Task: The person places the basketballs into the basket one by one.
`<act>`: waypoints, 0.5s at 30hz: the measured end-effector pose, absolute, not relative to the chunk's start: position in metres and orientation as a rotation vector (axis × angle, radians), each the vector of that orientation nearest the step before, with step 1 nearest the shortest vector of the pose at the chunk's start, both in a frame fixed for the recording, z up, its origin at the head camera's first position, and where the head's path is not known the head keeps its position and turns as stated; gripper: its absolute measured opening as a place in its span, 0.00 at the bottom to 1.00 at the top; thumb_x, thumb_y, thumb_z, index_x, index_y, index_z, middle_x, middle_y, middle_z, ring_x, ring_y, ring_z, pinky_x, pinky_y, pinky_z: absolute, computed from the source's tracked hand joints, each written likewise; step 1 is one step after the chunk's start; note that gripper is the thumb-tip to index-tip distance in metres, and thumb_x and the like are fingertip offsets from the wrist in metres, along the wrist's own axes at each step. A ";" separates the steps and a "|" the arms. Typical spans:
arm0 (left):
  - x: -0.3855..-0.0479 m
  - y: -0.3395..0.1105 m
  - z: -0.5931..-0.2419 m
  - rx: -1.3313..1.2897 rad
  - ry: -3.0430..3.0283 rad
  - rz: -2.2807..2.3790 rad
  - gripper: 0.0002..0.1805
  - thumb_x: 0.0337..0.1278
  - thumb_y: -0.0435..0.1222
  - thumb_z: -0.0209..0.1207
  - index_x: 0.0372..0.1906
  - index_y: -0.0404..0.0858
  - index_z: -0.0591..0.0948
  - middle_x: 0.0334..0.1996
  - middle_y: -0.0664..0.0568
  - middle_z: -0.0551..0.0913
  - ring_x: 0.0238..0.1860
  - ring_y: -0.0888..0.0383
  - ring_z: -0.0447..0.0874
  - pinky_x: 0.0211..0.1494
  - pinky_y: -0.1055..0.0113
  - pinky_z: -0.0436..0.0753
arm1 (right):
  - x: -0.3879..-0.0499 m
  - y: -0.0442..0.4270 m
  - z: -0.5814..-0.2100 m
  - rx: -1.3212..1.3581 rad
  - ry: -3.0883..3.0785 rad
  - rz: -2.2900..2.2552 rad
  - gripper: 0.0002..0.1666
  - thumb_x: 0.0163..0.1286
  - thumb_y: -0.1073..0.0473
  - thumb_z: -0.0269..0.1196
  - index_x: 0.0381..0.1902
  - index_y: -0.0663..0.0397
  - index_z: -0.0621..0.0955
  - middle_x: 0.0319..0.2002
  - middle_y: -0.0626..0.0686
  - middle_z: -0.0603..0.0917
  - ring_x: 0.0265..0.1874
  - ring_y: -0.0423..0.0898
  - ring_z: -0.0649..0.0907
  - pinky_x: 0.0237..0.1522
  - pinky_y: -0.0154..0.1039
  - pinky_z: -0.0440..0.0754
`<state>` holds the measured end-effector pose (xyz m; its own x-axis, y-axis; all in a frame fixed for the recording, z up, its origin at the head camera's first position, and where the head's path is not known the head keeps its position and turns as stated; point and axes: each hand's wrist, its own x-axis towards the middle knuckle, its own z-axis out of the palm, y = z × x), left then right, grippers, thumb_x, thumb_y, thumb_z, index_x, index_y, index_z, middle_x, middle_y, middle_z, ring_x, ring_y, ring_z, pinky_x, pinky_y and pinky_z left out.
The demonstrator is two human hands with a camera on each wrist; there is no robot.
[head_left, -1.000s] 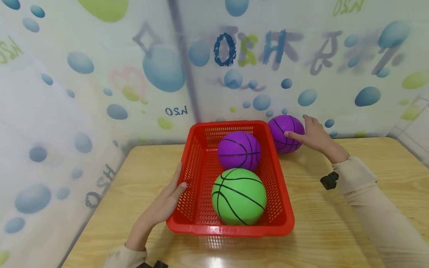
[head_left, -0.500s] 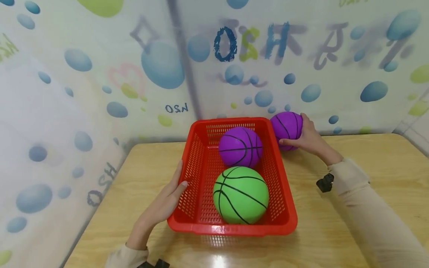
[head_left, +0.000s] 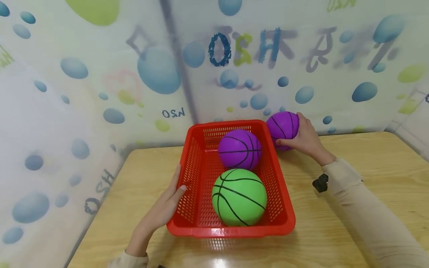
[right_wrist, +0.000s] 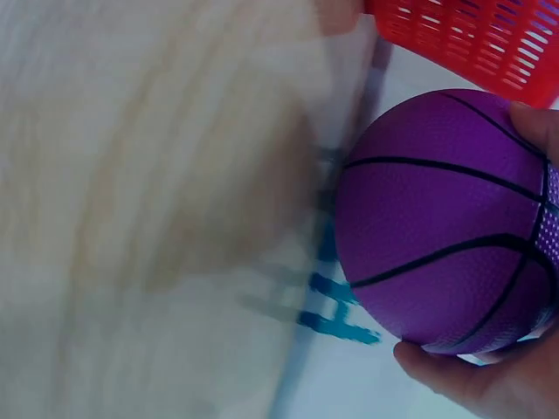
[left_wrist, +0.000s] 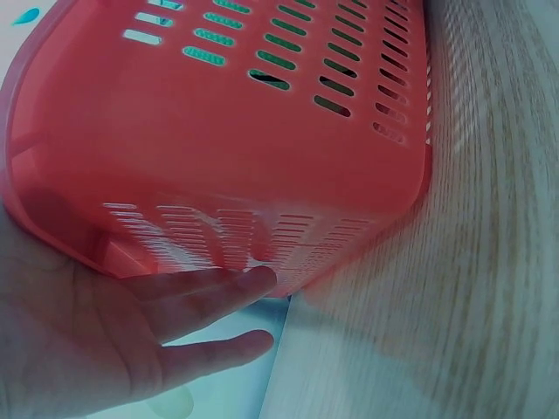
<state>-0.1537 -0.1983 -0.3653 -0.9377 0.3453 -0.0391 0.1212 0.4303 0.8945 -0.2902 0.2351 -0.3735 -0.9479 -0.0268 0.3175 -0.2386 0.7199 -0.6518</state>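
Note:
A purple basketball (head_left: 280, 124) stands beyond the back right corner of the red plastic basket (head_left: 231, 231). My right hand (head_left: 306, 139) grips this ball from its right side, thumb in front. The right wrist view shows fingers on opposite sides of the purple ball (right_wrist: 437, 209); whether it touches the table is unclear. Inside the basket lie a second purple basketball (head_left: 238, 149) at the back and a larger green basketball (head_left: 238, 199) in front. My left hand (head_left: 164, 204) holds the basket's left rim, its thumb over the edge and its fingers (left_wrist: 205, 305) along the outer wall.
The basket stands on a light wooden table (head_left: 147, 171). Close behind the table is a wall (head_left: 221, 93) printed with blue and green drops, and another wall (head_left: 50, 167) borders the left side. A shadow (right_wrist: 236, 192) falls on the tabletop in the right wrist view.
My right hand has moved left and closed round the purple ball behind the basket. The left hand has stayed on the basket rim. The head view has shifted slightly.

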 end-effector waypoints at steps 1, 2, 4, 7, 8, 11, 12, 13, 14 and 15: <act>-0.153 -0.199 -0.366 0.415 2.477 1.505 0.33 0.74 0.42 0.38 0.73 0.55 0.36 0.72 0.48 0.46 0.53 0.45 0.73 0.48 0.55 0.77 | -0.289 0.235 -0.371 0.208 -2.637 1.045 0.68 0.46 0.42 0.73 0.70 0.65 0.47 0.58 0.72 0.61 0.53 0.68 0.66 0.47 0.66 0.69; -0.152 -0.199 -0.366 0.422 2.489 1.496 0.33 0.74 0.42 0.38 0.73 0.55 0.36 0.72 0.49 0.45 0.54 0.45 0.72 0.50 0.54 0.76 | -0.288 0.235 -0.368 0.207 -2.629 1.036 0.68 0.46 0.43 0.74 0.71 0.65 0.46 0.58 0.73 0.61 0.53 0.68 0.66 0.46 0.67 0.69; -0.152 -0.200 -0.366 0.443 2.506 1.481 0.33 0.74 0.42 0.37 0.73 0.54 0.36 0.72 0.51 0.42 0.58 0.45 0.69 0.53 0.52 0.73 | -0.286 0.237 -0.361 0.219 -2.592 1.047 0.65 0.45 0.45 0.74 0.70 0.65 0.49 0.58 0.71 0.62 0.53 0.67 0.66 0.45 0.67 0.70; -0.152 -0.200 -0.367 0.449 2.511 1.477 0.33 0.74 0.42 0.37 0.73 0.54 0.35 0.73 0.52 0.40 0.60 0.45 0.66 0.56 0.51 0.70 | -0.285 0.237 -0.350 0.259 -2.526 1.048 0.62 0.45 0.48 0.75 0.68 0.63 0.53 0.57 0.69 0.65 0.53 0.66 0.68 0.44 0.66 0.71; -0.153 -0.199 -0.367 0.446 2.511 1.481 0.32 0.74 0.42 0.36 0.73 0.54 0.35 0.73 0.52 0.40 0.59 0.45 0.67 0.56 0.51 0.70 | -0.285 0.237 -0.346 0.271 -2.508 1.043 0.61 0.45 0.48 0.75 0.68 0.63 0.55 0.57 0.68 0.65 0.53 0.65 0.68 0.44 0.65 0.71; -0.153 -0.199 -0.367 0.434 2.509 1.490 0.32 0.74 0.42 0.36 0.73 0.54 0.35 0.72 0.51 0.41 0.58 0.45 0.69 0.54 0.52 0.71 | -0.284 0.235 -0.338 0.286 -2.475 1.037 0.60 0.45 0.48 0.75 0.68 0.61 0.55 0.58 0.67 0.65 0.54 0.65 0.68 0.45 0.66 0.70; -0.153 -0.199 -0.367 0.432 2.509 1.491 0.32 0.74 0.42 0.36 0.73 0.54 0.35 0.72 0.51 0.41 0.57 0.45 0.70 0.54 0.52 0.72 | -0.283 0.235 -0.335 0.280 -2.468 1.043 0.61 0.45 0.49 0.75 0.68 0.60 0.54 0.59 0.67 0.64 0.54 0.65 0.67 0.45 0.66 0.70; -0.153 -0.199 -0.367 0.432 2.507 1.488 0.32 0.74 0.42 0.36 0.73 0.54 0.35 0.72 0.51 0.41 0.56 0.45 0.70 0.54 0.53 0.72 | -0.281 0.234 -0.332 0.270 -2.463 1.053 0.61 0.45 0.49 0.75 0.69 0.59 0.53 0.60 0.67 0.63 0.55 0.65 0.67 0.46 0.66 0.69; -0.153 -0.199 -0.367 0.433 2.509 1.482 0.32 0.74 0.42 0.36 0.73 0.54 0.35 0.72 0.51 0.40 0.56 0.46 0.71 0.54 0.53 0.72 | -0.280 0.233 -0.329 0.261 -2.452 1.069 0.61 0.46 0.49 0.75 0.70 0.58 0.52 0.61 0.66 0.63 0.56 0.65 0.66 0.46 0.67 0.69; -0.152 -0.199 -0.367 0.435 2.509 1.478 0.32 0.74 0.42 0.36 0.73 0.54 0.34 0.72 0.51 0.40 0.55 0.46 0.71 0.53 0.54 0.72 | -0.278 0.232 -0.325 0.250 -2.443 1.090 0.62 0.47 0.49 0.74 0.71 0.56 0.51 0.62 0.65 0.61 0.57 0.65 0.66 0.47 0.67 0.69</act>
<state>-0.1525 -0.1990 -0.3668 -0.9373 0.3479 -0.0200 0.1512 0.4579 0.8761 -0.2775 0.2318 -0.3253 -0.8819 0.0172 0.4710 -0.3389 0.6714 -0.6591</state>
